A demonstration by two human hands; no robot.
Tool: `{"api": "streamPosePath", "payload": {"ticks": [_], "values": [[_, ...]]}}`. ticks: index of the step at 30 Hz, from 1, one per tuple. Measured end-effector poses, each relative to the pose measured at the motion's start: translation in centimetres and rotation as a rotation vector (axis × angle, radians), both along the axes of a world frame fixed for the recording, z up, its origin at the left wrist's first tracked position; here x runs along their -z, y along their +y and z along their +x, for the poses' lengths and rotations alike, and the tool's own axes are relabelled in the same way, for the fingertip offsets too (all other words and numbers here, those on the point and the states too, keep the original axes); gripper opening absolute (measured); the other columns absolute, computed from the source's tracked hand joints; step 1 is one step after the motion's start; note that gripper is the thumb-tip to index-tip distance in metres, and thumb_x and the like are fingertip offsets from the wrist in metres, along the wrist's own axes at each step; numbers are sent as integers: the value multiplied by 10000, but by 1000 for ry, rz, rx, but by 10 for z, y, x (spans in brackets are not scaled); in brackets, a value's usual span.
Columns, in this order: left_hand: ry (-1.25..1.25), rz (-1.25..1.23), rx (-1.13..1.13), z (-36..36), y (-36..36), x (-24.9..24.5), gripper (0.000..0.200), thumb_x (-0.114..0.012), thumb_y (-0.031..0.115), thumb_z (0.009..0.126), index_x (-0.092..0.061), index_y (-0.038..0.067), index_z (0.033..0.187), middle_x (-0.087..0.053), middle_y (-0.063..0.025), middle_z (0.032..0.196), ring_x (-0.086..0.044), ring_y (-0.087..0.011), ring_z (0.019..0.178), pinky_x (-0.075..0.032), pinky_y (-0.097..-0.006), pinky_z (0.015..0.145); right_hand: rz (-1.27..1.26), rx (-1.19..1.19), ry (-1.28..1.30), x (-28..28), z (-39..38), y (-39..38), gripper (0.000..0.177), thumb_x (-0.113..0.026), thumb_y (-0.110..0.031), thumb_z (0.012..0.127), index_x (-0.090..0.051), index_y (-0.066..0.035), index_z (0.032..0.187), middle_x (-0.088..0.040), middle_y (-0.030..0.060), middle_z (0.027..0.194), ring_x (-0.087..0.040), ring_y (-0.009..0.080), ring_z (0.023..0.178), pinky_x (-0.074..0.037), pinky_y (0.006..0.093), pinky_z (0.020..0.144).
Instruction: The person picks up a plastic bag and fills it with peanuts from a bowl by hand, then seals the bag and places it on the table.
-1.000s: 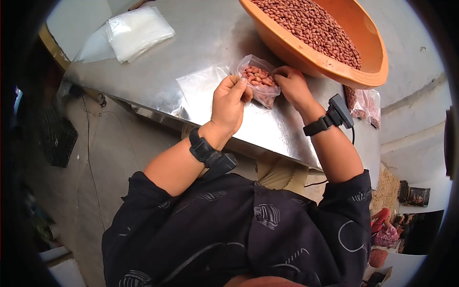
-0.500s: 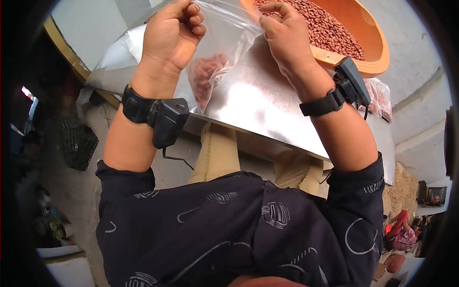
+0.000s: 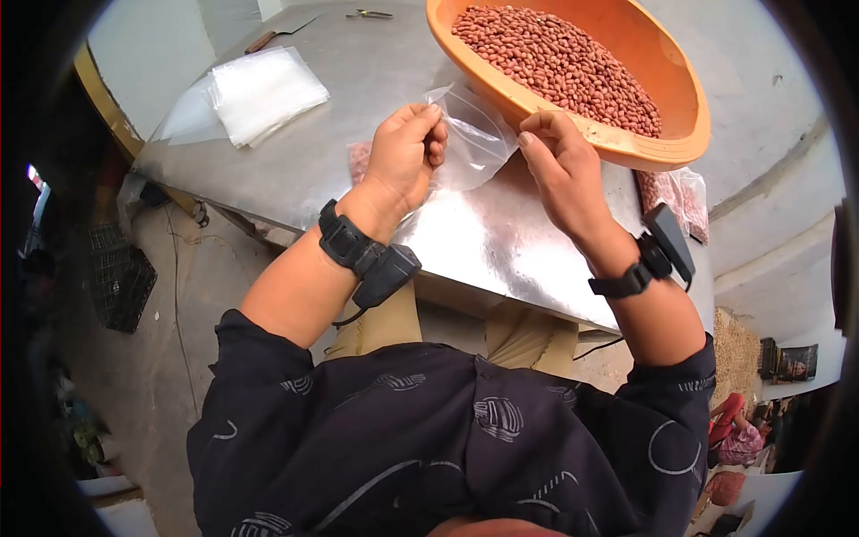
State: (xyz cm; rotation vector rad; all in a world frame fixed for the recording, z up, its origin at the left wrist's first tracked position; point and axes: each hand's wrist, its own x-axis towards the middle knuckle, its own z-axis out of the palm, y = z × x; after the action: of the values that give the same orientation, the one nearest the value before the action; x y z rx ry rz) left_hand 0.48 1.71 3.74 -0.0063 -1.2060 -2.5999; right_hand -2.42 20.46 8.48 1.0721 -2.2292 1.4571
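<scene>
A clear plastic bag (image 3: 474,143) is stretched between my two hands over the metal table. My left hand (image 3: 407,154) is closed, thumb against curled fingers, on the bag's left edge. On the other side, the thumb and forefinger of my right hand (image 3: 565,174) pinch the right edge, close to the basin. Reddish peanuts (image 3: 360,159) show through plastic just left of my left hand, which hides much of that part. An orange basin (image 3: 689,148) of loose peanuts (image 3: 564,67) stands beyond my right hand.
On the metal table (image 3: 358,76) lie a stack of clear bags (image 3: 268,94), a knife-like tool with a wooden handle (image 3: 261,41) and small snips (image 3: 369,14). Filled bags (image 3: 673,201) sit beside the basin. A black crate (image 3: 121,277) is on the floor; a person (image 3: 738,438) sits far right.
My left hand has moved right and lower, and my right hand lower, bringing the bag down closer to the table. More of the tabletop shows now, with the bag stack and tools.
</scene>
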Motion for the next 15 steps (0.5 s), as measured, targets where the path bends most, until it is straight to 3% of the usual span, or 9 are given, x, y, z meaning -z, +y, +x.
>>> {"api": "streamPosePath", "payload": {"ticks": [3, 5, 10, 14, 15], "values": [[34, 18, -17, -11, 3, 22, 99, -507, 143, 908, -499, 79, 833, -515, -8, 668, -439, -79, 560, -371, -202, 521, 165, 65, 187, -46, 5, 19, 117, -549, -118, 821, -568, -15, 873, -526, 74, 607, -506, 120, 552, -408, 267, 528], [32, 33, -15, -11, 6, 30, 103, -531, 144, 896, -504, 76, 824, -520, -7, 663, -445, -74, 554, -372, -193, 515, 95, 53, 136, -62, -30, 27, 142, -564, -140, 809, -600, -15, 866, -568, 73, 645, -531, 134, 582, -432, 259, 566], [43, 61, -21, -9, 6, 42, 109, -549, 155, 892, -507, 76, 831, -522, -6, 667, -451, -72, 560, -380, -185, 525, 668, 254, 105, -69, -123, 63, 379, -573, -248, 809, -565, -18, 1110, -630, 158, 979, -601, 242, 885, -462, 338, 781], [36, 84, -37, 4, 13, 33, 85, -508, 133, 910, -506, 72, 851, -515, -14, 666, -445, -81, 562, -382, -197, 533, 1050, 229, -10, -80, -145, 66, 644, -610, -298, 810, -364, -29, 1340, -468, 218, 1279, -486, 275, 1152, -373, 328, 963], [27, 86, -37, 8, 15, 31, 82, -487, 122, 920, -505, 70, 859, -510, -18, 664, -442, -85, 562, -381, -204, 534, 1082, 223, -91, -78, -151, 67, 647, -603, -313, 814, -362, -21, 1339, -467, 211, 1283, -473, 277, 1168, -361, 326, 975]]}}
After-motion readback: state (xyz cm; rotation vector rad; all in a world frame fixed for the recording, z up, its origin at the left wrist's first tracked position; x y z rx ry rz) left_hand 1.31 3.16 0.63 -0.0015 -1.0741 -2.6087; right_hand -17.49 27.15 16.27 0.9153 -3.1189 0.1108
